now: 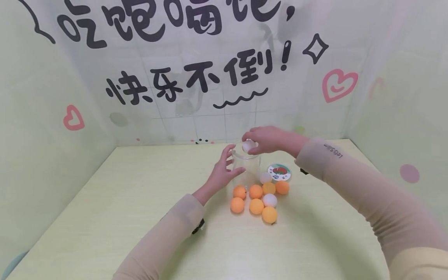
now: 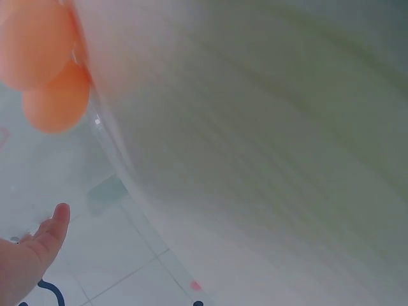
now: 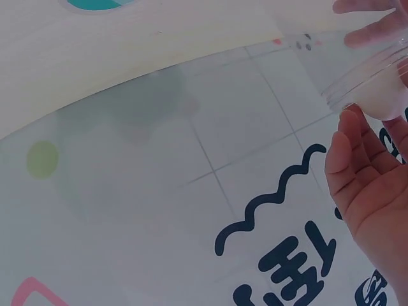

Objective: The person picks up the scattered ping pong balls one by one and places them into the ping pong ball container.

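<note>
A clear plastic jar (image 1: 246, 171) stands upright near the back of the table. My left hand (image 1: 225, 168) holds it from the left, fingers curved along its side and thumb across the front. Over the jar's mouth, my right hand (image 1: 267, 139) pinches a white ball (image 1: 249, 146) right at the rim. The right wrist view shows that white ball (image 3: 381, 95) in the fingertips, overlapping the jar's rim. Several orange balls (image 1: 256, 206) lie in front of the jar, with a white ball (image 1: 270, 200) among them and another white ball (image 1: 265, 177) beside the jar.
A round lid (image 1: 280, 172) with a red and green picture lies to the right of the jar. The pale wooden table (image 1: 140, 202) meets a printed curtain (image 1: 196, 124) at the back, and more curtain hangs on both sides.
</note>
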`<state>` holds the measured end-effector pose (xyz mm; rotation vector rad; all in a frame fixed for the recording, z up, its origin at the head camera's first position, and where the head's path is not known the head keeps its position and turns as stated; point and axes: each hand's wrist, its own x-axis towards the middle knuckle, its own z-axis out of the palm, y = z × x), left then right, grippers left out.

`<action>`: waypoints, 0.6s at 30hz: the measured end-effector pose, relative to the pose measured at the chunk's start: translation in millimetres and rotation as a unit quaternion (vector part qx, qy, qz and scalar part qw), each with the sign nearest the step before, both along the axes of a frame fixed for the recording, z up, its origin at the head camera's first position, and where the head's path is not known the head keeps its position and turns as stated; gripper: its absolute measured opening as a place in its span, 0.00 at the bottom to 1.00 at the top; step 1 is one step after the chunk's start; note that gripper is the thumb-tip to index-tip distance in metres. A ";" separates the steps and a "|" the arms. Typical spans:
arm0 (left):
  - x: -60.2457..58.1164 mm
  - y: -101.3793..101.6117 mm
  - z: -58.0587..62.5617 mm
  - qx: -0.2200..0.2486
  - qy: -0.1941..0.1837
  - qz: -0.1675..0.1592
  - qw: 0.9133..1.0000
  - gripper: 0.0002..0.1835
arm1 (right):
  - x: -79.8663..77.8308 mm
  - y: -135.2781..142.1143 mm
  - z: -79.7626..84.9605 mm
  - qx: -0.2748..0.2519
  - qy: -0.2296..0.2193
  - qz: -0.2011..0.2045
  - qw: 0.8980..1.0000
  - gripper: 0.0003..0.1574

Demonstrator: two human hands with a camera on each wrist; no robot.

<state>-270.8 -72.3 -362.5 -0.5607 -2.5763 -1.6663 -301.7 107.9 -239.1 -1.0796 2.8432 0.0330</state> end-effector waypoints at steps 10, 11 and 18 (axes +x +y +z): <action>1.1 0.0 -0.2 -0.001 0.005 -0.003 1.000 0.41 | 0.0 -1.7 0.1 0.005 -0.028 -0.001 1.000 0.25; 1.1 0.0 -0.4 -0.001 0.004 -0.002 1.000 0.41 | 0.2 -1.6 0.0 0.005 -0.028 0.000 1.000 0.25; 0.9 -0.1 0.0 0.001 0.000 0.001 1.000 0.41 | 2.1 -0.5 0.5 -0.005 -0.029 -0.003 1.000 0.28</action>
